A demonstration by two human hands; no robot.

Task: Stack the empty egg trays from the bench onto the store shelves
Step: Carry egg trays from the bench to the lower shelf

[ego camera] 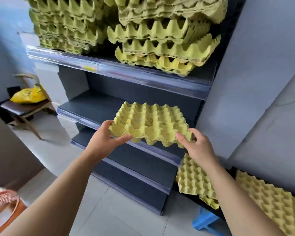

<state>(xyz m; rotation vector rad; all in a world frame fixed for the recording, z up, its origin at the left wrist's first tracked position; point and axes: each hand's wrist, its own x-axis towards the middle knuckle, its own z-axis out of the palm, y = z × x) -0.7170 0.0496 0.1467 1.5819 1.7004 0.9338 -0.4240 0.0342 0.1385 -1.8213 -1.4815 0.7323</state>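
One egg tray (148,123) gripped by two hands, left (104,140) and right (197,147).

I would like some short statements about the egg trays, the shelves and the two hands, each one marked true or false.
1. Both hands hold one egg tray. True: the left hand and the right hand grip its near corners.
2. The upper shelf is bare. False: tray stacks fill it.
3. The shelf behind the held tray already carries trays. False: it shows none.
4. More trays lie low on the right. True.
5. The yellow bag hangs from the shelves. False: it lies on a chair at the left.
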